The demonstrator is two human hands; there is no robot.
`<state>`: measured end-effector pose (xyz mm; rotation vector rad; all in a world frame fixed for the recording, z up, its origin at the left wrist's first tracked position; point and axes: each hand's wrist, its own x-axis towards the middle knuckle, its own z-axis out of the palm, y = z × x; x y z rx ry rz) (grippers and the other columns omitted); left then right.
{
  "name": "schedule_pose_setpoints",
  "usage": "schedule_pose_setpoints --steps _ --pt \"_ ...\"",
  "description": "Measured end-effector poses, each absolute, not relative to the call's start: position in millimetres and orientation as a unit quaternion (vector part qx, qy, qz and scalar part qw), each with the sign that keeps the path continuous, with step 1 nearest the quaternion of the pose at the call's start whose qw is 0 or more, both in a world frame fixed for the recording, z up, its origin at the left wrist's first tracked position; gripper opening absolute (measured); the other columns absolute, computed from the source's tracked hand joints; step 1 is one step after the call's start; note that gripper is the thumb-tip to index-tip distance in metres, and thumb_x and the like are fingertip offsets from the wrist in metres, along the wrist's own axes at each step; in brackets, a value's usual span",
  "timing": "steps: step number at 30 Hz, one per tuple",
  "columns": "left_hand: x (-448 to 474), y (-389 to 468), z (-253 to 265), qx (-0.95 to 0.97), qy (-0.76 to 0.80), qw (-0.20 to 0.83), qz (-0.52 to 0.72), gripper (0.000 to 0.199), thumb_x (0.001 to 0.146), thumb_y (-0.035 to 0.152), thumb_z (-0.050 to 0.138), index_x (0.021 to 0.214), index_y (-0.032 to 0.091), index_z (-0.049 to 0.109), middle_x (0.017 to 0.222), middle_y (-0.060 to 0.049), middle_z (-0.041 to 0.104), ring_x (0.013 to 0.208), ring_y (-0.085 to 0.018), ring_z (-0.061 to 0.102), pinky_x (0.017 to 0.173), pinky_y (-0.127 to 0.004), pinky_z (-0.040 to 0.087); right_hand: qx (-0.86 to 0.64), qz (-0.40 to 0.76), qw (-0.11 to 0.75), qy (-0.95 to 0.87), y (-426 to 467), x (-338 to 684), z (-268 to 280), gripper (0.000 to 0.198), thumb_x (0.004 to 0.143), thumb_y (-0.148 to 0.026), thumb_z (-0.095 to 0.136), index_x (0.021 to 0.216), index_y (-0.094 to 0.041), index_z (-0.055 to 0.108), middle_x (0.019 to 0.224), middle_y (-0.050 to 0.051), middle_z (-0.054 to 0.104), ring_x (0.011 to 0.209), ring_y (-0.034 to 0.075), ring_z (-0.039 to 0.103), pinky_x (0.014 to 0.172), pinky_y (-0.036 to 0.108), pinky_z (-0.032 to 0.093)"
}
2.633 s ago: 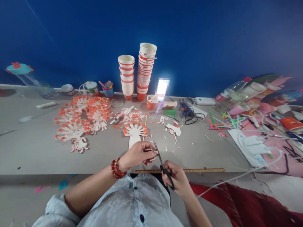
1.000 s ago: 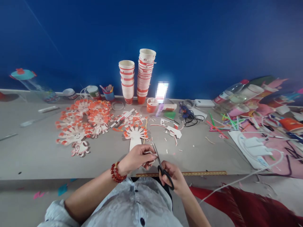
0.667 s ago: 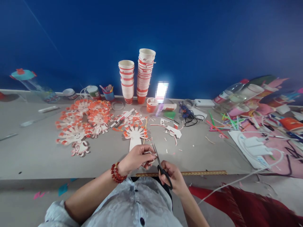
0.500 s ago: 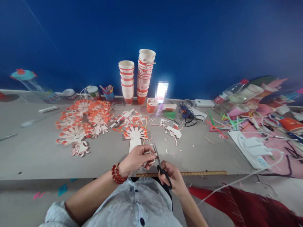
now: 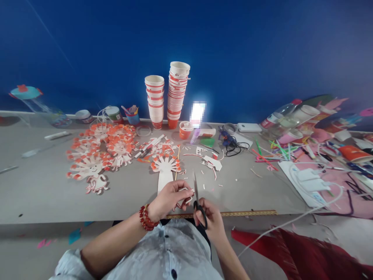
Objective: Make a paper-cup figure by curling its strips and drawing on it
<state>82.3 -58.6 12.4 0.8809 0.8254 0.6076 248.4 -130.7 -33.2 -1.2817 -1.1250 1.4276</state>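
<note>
My left hand (image 5: 171, 198), with a red bead bracelet (image 5: 146, 217) on its wrist, pinches a small white paper cutout (image 5: 188, 200) with red edging. Fingers cover much of the cutout. My right hand (image 5: 209, 216) is closed round the black handles of a pair of scissors (image 5: 197, 194). The blades point away from me, just right of the cutout. Beyond my left hand lies a white paper piece (image 5: 166, 171) with a fan of orange-tipped strips. Tiny white paper scraps (image 5: 204, 186) are strewn past the blades.
Orange-and-white paper cutouts (image 5: 96, 165) are heaped at left. Two stacks of paper cups (image 5: 155, 105) stand against the blue wall. A small cup (image 5: 185, 131), a glowing blurred screen (image 5: 198, 113) and dark cables (image 5: 231, 142) lie behind. A power strip (image 5: 303, 186) and craft clutter fill the right.
The scissors have turned more upright, and their blades have moved a little away from the cutout. My left hand keeps its pinch on the cutout. The view has shifted slightly.
</note>
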Motion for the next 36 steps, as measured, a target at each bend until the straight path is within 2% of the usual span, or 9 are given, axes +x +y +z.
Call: schedule_pose_setpoints --steps 3,7,11,14,16,19,28,31,36 --pt "83.5 -59.4 14.9 0.411 0.390 0.774 0.284 0.031 0.077 0.045 0.066 0.082 0.016 0.057 0.062 0.002 0.060 0.046 -0.007 0.054 0.040 -0.016 0.028 -0.606 0.466 0.452 -0.459 -125.3 260.6 -35.0 0.043 0.083 -0.062 0.056 0.073 -0.022 0.043 0.054 -0.005 0.050 0.044 0.010 0.042 0.044 0.022 0.031" --pt "82.7 -61.0 16.7 0.399 0.375 0.778 0.307 0.030 0.077 0.041 0.067 0.090 0.016 0.057 0.067 0.000 0.063 0.052 -0.009 0.060 0.048 -0.018 0.039 -0.718 0.263 0.315 -0.563 -109.2 293.7 -34.1 0.034 0.083 -0.056 0.057 0.085 -0.022 0.055 0.062 -0.001 0.059 0.050 0.014 0.051 0.048 0.024 0.035" --pt "78.7 -64.1 10.4 0.409 0.371 0.763 0.337 0.033 0.078 0.042 0.067 0.093 0.016 0.054 0.073 -0.004 0.068 0.062 -0.014 0.065 0.060 -0.024 0.048 -0.745 0.127 0.244 -0.608 -93.4 310.4 -31.2 0.036 0.087 -0.053 0.050 0.098 -0.022 0.064 0.095 0.008 0.070 0.071 0.020 0.064 0.059 0.027 0.043" --pt "72.9 -65.7 1.0 0.422 0.395 0.736 0.352 0.032 0.079 0.044 0.066 0.091 0.016 0.055 0.075 -0.004 0.067 0.065 -0.014 0.063 0.056 -0.022 0.046 -0.730 0.081 0.268 -0.623 -86.7 297.7 -24.0 0.036 0.090 -0.051 0.046 0.092 -0.021 0.067 0.119 0.011 0.063 0.077 0.019 0.064 0.064 0.029 0.045" --pt "68.1 -65.9 -5.8 0.435 0.431 0.705 0.358 0.033 0.078 0.045 0.067 0.088 0.015 0.057 0.068 0.000 0.061 0.056 -0.010 0.055 0.050 -0.019 0.040 -0.703 0.118 0.306 -0.630 -84.8 278.5 -17.1 0.033 0.090 -0.050 0.049 0.090 -0.021 0.065 0.110 0.009 0.065 0.069 0.016 0.061 0.062 0.027 0.044" --pt "60.9 -66.2 -14.0 0.466 0.451 0.669 0.362 0.033 0.077 0.045 0.067 0.086 0.015 0.057 0.061 0.004 0.053 0.049 -0.007 0.047 0.045 -0.017 0.034 -0.607 0.285 0.331 -0.663 -83.2 243.1 -9.0 0.027 0.089 -0.046 0.056 0.090 -0.020 0.062 0.073 0.001 0.063 0.058 0.013 0.055 0.057 0.022 0.042" --pt "37.4 -73.6 -25.4 0.538 0.458 0.621 0.340 0.029 0.088 0.047 0.053 0.088 0.018 0.054 0.062 0.003 0.053 0.051 -0.012 0.053 0.049 -0.021 0.043 -0.529 0.421 0.392 -0.624 -68.3 196.7 -17.2 0.027 0.091 -0.038 0.053 0.072 -0.019 0.055 0.062 -0.003 0.052 0.057 0.011 0.050 0.055 0.020 0.037" --pt "18.5 -76.0 -22.6 0.656 0.485 0.487 0.310 0.026 0.093 0.041 0.047 0.091 0.018 0.060 0.074 -0.002 0.062 0.064 -0.015 0.059 0.058 -0.023 0.046 -0.529 0.411 0.369 -0.644 -59.1 203.3 -21.9 0.028 0.091 -0.038 0.052 0.071 -0.019 0.056 0.058 -0.004 0.049 0.056 0.011 0.046 0.055 0.021 0.035" --pt "-11.1 -68.2 -22.4 0.821 0.437 0.240 0.277 0.023 0.093 0.026 0.048 0.110 0.018 0.061 0.112 -0.011 0.065 0.107 -0.025 0.057 0.095 -0.040 0.047 -0.557 0.367 0.321 -0.672 -39.3 213.4 -26.3 0.026 0.092 -0.038 0.048 0.074 -0.021 0.058 0.061 -0.004 0.053 0.057 0.013 0.049 0.056 0.022 0.037"
